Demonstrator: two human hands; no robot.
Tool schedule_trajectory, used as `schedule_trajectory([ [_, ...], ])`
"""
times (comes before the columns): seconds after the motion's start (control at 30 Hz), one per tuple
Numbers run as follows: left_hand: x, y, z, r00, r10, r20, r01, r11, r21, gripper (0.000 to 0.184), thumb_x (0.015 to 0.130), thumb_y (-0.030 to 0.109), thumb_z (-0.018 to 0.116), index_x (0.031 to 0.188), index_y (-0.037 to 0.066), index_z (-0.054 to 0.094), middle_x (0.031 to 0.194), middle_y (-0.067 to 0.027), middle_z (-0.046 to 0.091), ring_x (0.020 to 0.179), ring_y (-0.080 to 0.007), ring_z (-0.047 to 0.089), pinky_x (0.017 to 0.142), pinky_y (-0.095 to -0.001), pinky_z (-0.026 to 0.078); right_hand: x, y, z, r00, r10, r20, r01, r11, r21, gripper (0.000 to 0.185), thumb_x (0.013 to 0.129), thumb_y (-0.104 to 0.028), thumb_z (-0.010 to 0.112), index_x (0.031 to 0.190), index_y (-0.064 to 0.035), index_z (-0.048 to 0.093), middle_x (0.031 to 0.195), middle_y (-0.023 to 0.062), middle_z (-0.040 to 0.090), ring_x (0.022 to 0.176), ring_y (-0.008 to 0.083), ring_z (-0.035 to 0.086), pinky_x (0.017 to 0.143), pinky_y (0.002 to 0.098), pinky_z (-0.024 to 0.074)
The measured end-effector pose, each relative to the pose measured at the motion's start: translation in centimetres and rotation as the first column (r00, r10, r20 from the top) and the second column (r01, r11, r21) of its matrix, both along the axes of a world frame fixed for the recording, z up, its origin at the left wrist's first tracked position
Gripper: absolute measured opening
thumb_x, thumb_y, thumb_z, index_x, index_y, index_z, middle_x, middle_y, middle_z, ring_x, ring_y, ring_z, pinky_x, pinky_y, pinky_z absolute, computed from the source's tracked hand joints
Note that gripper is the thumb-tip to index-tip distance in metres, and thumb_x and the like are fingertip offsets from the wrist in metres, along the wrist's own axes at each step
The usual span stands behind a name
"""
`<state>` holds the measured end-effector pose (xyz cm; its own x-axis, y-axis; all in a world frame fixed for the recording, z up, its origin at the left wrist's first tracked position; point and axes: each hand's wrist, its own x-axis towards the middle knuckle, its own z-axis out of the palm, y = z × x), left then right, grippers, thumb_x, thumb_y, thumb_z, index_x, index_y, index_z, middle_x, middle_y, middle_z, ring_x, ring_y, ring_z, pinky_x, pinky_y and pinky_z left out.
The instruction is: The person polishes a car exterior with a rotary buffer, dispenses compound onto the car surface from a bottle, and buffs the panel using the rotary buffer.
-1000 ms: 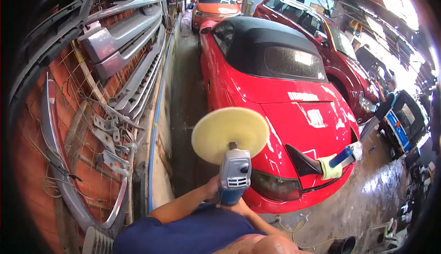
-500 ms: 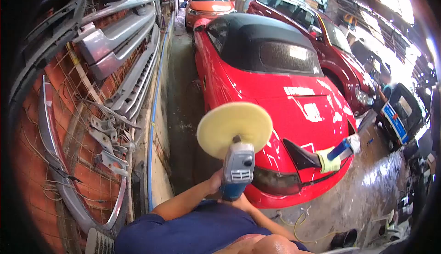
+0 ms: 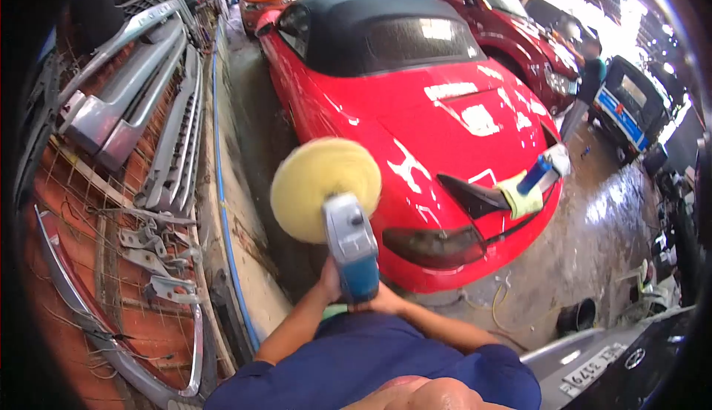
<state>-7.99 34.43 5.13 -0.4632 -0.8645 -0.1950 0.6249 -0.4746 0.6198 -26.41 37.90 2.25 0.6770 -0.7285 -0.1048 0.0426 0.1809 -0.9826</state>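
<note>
A grey and blue car polisher (image 3: 352, 250) is held up in front of my body. Its round yellow pad (image 3: 315, 180) points away from me, left of the red convertible's rear corner and apart from the paint. My left hand (image 3: 331, 280) is closed around the polisher's left side, fingers partly hidden. At the tool's back end, my right hand (image 3: 382, 300) grips from the right, mostly behind the body. On the red convertible (image 3: 393, 139), a yellow-green cloth (image 3: 523, 201) and a blue bottle (image 3: 534, 176) rest on the spoiler (image 3: 475, 196).
Bumpers (image 3: 133, 98) and metal brackets hang on the wall at left, above a blue hose (image 3: 222, 210). A dark red car (image 3: 504, 24) stands beyond the convertible. Another person (image 3: 589, 76) is at far right. Behind me at right is a grey car (image 3: 615, 365).
My view has tilted down and shifted, so the convertible sits higher and further left. The polisher appears further left, its pad slightly blurred; both hands still hold it.
</note>
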Motion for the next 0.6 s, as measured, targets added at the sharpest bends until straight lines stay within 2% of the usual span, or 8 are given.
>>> schedule_trajectory([
  [0.1,0.3,-0.1,1.8,0.997,0.030,-0.076,-0.028,0.999,0.027,0.084,0.103,0.075,0.029,0.127,0.003,0.065,0.115,-0.0198,0.074,0.107,-0.0312,0.073,0.093,-0.0474,0.061,0.6,-0.7,-0.1,1.000,-0.019,-0.004,0.019,0.998,0.061,0.060,0.080,-0.011,0.093,0.132,-0.0029,0.064,0.124,0.0075,0.071,0.117,0.0167,0.063,0.103,0.0377,0.0528],
  [0.13,0.4,0.4,2.8,0.997,0.071,-0.016,-0.071,0.996,-0.049,0.084,0.103,0.074,0.032,0.127,0.001,0.064,0.119,-0.0205,0.072,0.111,-0.0309,0.072,0.096,-0.0475,0.060,0.2,-1.1,2.1,0.993,0.048,-0.107,-0.045,0.998,0.033,0.062,0.081,-0.014,0.093,0.135,-0.0023,0.064,0.127,0.0095,0.071,0.119,0.0184,0.064,0.105,0.0383,0.0524],
  [0.2,0.6,1.0,1.9,0.992,0.019,-0.126,-0.030,0.996,-0.089,0.081,0.102,0.073,0.040,0.128,0.000,0.065,0.124,-0.0214,0.070,0.118,-0.0324,0.069,0.098,-0.0476,0.059,0.2,-0.2,2.9,1.000,-0.003,0.003,0.003,1.000,0.000,0.048,0.082,-0.020,0.093,0.122,-0.0035,0.071,0.117,0.0070,0.075,0.109,0.0168,0.066,0.098,0.0387,0.0542],
  [0.3,0.7,1.3,-4.1,0.985,-0.052,-0.166,0.020,0.982,-0.189,0.079,0.099,0.071,0.048,0.127,-0.001,0.065,0.125,-0.0224,0.069,0.119,-0.0344,0.068,0.099,-0.0471,0.058,-0.2,-0.4,0.9,0.999,0.031,0.014,-0.026,0.956,-0.291,0.064,0.082,-0.020,0.093,0.138,-0.0051,0.065,0.134,0.0116,0.070,0.126,0.0214,0.063,0.111,0.0411,0.0483],
  [0.4,0.4,1.0,-0.1,0.998,0.032,-0.045,-0.038,0.991,-0.125,0.079,0.098,0.071,0.050,0.126,-0.001,0.065,0.124,-0.0232,0.069,0.113,-0.0349,0.069,0.098,-0.0475,0.058,-0.3,0.3,1.1,0.998,0.064,-0.017,-0.066,0.990,-0.123,0.083,0.079,-0.020,0.094,0.150,-0.0069,0.055,0.147,0.0124,0.061,0.138,0.0241,0.054,0.118,0.0433,0.0424],
  [0.5,0.6,1.0,-0.7,0.998,0.054,-0.011,-0.054,0.996,-0.068,0.082,0.096,0.074,0.050,0.125,-0.001,0.065,0.123,-0.0233,0.070,0.111,-0.0352,0.070,0.099,-0.0483,0.058,-0.1,-0.5,-2.6,0.998,0.055,-0.038,-0.058,0.995,-0.084,0.048,0.079,-0.022,0.094,0.118,-0.0047,0.072,0.112,0.0070,0.074,0.106,0.0187,0.067,0.097,0.0389,0.0538],
  [0.53,0.6,0.5,-1.0,0.999,0.050,-0.013,-0.050,0.997,-0.058,0.083,0.096,0.076,0.049,0.125,0.000,0.065,0.123,-0.0232,0.070,0.111,-0.0354,0.070,0.099,-0.0486,0.058,-0.3,-1.0,-1.7,0.982,0.139,-0.130,-0.138,0.990,0.020,0.056,0.082,-0.017,0.092,0.130,-0.0041,0.066,0.119,0.0078,0.071,0.113,0.0192,0.064,0.100,0.0389,0.0539],
  [0.6,0.1,1.7,0.2,0.999,0.043,-0.016,-0.044,0.995,-0.091,0.085,0.095,0.077,0.048,0.125,0.000,0.065,0.122,-0.0223,0.070,0.111,-0.0348,0.069,0.099,-0.0485,0.057,-0.6,-1.0,-0.9,0.992,0.051,-0.119,-0.055,0.998,-0.030,0.050,0.082,-0.017,0.091,0.124,-0.0036,0.068,0.114,0.0072,0.072,0.105,0.0181,0.066,0.094,0.0378,0.0558],
])
